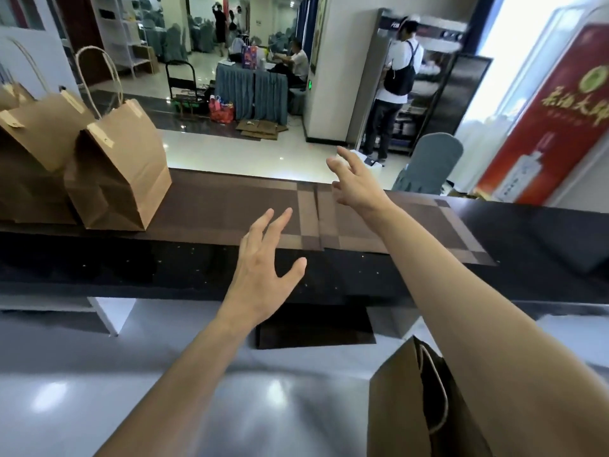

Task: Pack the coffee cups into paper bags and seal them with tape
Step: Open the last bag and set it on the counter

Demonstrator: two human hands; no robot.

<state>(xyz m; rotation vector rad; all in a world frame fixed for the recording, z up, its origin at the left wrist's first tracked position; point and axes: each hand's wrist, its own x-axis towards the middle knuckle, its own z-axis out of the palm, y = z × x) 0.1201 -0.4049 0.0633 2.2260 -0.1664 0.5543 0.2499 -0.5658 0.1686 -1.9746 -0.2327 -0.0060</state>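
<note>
- Left hand (263,268): fingers spread and relaxed, holding nothing, over the dark counter (543,245).
- Right hand (354,181): fingers splayed, empty, above the brown woven placemat (230,206).
- Taped brown paper bags (118,166) stand at the counter's left; another open brown paper bag (402,407) sits lower right.

Both bare forearms reached forward from the bottom of the frame. The left hand (263,265) sat at centre, palm down, fingers straight and spread, thumb out to the right. The right hand (354,183) stretched further, right of centre, fingers loosely splayed, holding nothing.
</note>
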